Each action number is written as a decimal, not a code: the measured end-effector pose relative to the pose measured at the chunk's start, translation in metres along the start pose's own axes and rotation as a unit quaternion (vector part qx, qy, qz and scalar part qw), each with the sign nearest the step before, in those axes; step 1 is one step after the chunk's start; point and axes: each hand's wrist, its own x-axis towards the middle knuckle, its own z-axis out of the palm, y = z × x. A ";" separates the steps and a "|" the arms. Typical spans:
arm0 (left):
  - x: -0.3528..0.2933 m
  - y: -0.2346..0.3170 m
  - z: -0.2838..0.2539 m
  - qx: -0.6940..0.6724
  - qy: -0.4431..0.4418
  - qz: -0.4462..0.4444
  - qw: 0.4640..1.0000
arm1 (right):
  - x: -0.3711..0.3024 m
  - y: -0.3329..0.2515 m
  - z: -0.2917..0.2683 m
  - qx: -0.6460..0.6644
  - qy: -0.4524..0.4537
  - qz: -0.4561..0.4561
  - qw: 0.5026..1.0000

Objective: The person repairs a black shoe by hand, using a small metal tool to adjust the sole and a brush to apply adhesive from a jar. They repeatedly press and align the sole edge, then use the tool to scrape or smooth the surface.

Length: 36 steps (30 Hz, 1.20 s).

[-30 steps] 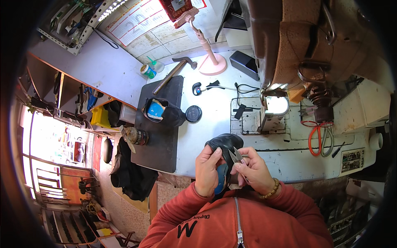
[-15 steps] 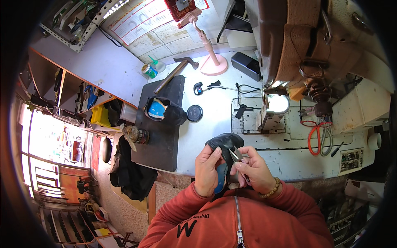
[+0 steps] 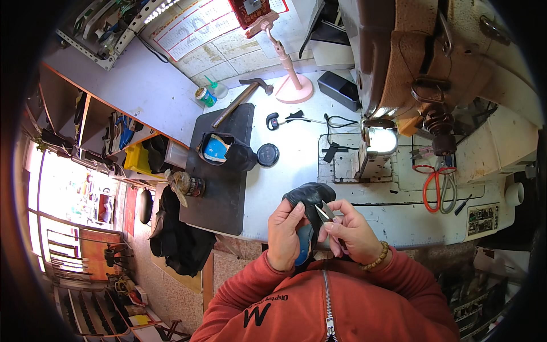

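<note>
Step in hand: trimming, by the look of it, at the shoe's upper edge.
Left hand (image 3: 286, 235): wrapped around the black shoe (image 3: 309, 200), held near the chest above the tabletop (image 3: 296, 145) edge.
Right hand (image 3: 353, 231): pinching small thread snips (image 3: 325, 212), tips touching the shoe.
Next move calls for: probably a steady shoe and a short, careful snip.

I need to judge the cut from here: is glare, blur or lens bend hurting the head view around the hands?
Head view: the hands, left and right, the black shoe and the thread snips are sharp and evenly lit; the window at left is blown out; the sewing machine lamp glares; straight edges bow toward the dark rim.
</note>
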 end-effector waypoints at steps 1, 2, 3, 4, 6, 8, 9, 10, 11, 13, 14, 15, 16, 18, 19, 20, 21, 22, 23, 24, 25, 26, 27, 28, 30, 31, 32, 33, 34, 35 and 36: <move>0.000 0.000 0.000 -0.001 0.000 -0.001 1.000 | 0.000 0.000 0.000 0.002 -0.009 -0.009 1.000; 0.000 0.000 0.000 -0.002 0.000 -0.002 1.000 | 0.000 0.000 0.000 0.001 -0.010 -0.009 1.000; 0.000 0.001 0.000 -0.005 -0.004 -0.003 1.000 | 0.000 0.000 -0.001 -0.003 -0.004 -0.004 1.000; -0.001 0.001 0.000 -0.007 -0.007 -0.004 1.000 | -0.001 0.000 -0.001 0.000 -0.011 -0.010 1.000; -0.001 0.001 0.000 -0.009 -0.006 -0.005 1.000 | -0.001 0.000 -0.001 -0.001 -0.006 -0.005 1.000; 0.000 0.000 0.001 -0.009 0.003 -0.005 1.000 | -0.001 -0.001 -0.001 0.001 -0.014 -0.009 1.000; 0.000 -0.001 0.002 -0.007 0.004 -0.004 1.000 | -0.001 -0.001 -0.001 -0.001 -0.005 0.001 1.000; 0.000 -0.001 0.002 -0.005 0.005 -0.004 1.000 | -0.001 -0.002 -0.002 0.009 -0.016 -0.005 1.000; 0.000 -0.001 0.002 -0.002 0.006 -0.003 1.000 | 0.000 -0.002 -0.002 0.016 -0.018 -0.001 1.000; -0.001 0.000 0.002 0.017 0.001 0.004 1.000 | 0.000 -0.003 -0.003 0.023 -0.018 0.005 1.000; -0.001 0.000 0.002 0.027 -0.001 0.008 1.000 | -0.001 -0.002 -0.003 0.023 -0.018 0.007 1.000; -0.001 -0.001 0.002 0.020 -0.001 0.005 1.000 | -0.001 -0.002 -0.004 0.022 -0.018 0.009 1.000; -0.001 -0.001 0.003 0.013 0.000 0.003 1.000 | -0.001 0.000 -0.003 -0.012 0.002 -0.010 1.000; -0.002 -0.002 0.003 -0.002 0.000 -0.004 1.000 | -0.002 0.008 0.001 -0.086 0.050 -0.033 0.994; -0.001 -0.002 0.003 -0.011 0.000 -0.008 1.000 | -0.002 0.012 0.003 -0.118 0.057 -0.076 0.988; -0.001 -0.002 0.003 -0.024 -0.006 -0.004 1.000 | -0.002 0.017 0.004 -0.153 0.072 -0.107 0.980; -0.001 -0.003 0.002 -0.029 -0.009 -0.014 0.999 | -0.002 0.021 0.005 -0.186 0.087 -0.127 0.971; 0.000 -0.003 0.002 -0.039 -0.016 -0.016 0.999 | -0.001 0.025 0.006 -0.227 0.096 -0.176 0.953; 0.000 -0.003 0.001 -0.044 -0.018 -0.018 0.999 | 0.001 0.029 0.006 -0.264 0.104 -0.215 0.934; 0.000 -0.004 0.000 -0.048 -0.022 -0.015 0.999 | 0.002 0.032 0.005 -0.296 0.120 -0.233 0.919; 0.000 -0.005 0.000 -0.048 -0.019 -0.012 0.999 | 0.004 0.034 0.004 -0.336 0.130 -0.281 0.889; 0.000 -0.006 -0.001 -0.046 -0.015 -0.007 0.999 | 0.005 0.037 0.004 -0.371 0.147 -0.308 0.864; 0.000 -0.007 -0.002 -0.047 -0.016 -0.013 0.999 | 0.006 0.039 0.003 -0.391 0.160 -0.335 0.842; 0.000 -0.007 -0.002 -0.048 -0.016 -0.017 0.999 | 0.008 0.040 0.002 -0.422 0.169 -0.351 0.818; -0.001 -0.007 -0.004 -0.052 -0.014 -0.026 0.998 | 0.010 0.041 0.001 -0.445 0.177 -0.382 0.791; -0.001 -0.007 -0.005 -0.055 -0.014 -0.031 0.998 | 0.010 0.041 0.000 -0.479 0.177 -0.402 0.760; -0.001 -0.007 -0.005 -0.059 -0.007 -0.035 0.998 | 0.011 0.041 -0.001 -0.502 0.175 -0.418 0.736; -0.001 -0.007 -0.005 -0.051 -0.007 -0.034 0.998 | 0.011 0.040 -0.002 -0.524 0.171 -0.427 0.716; -0.002 -0.007 -0.005 -0.044 0.000 -0.032 0.999 | 0.011 0.038 -0.004 -0.540 0.163 -0.433 0.703; -0.002 -0.007 -0.004 -0.034 0.015 -0.035 0.999 | 0.011 0.037 -0.005 -0.554 0.155 -0.432 0.694; -0.002 -0.007 -0.003 -0.017 0.011 -0.016 1.000 | 0.011 0.035 -0.006 -0.562 0.152 -0.440 0.683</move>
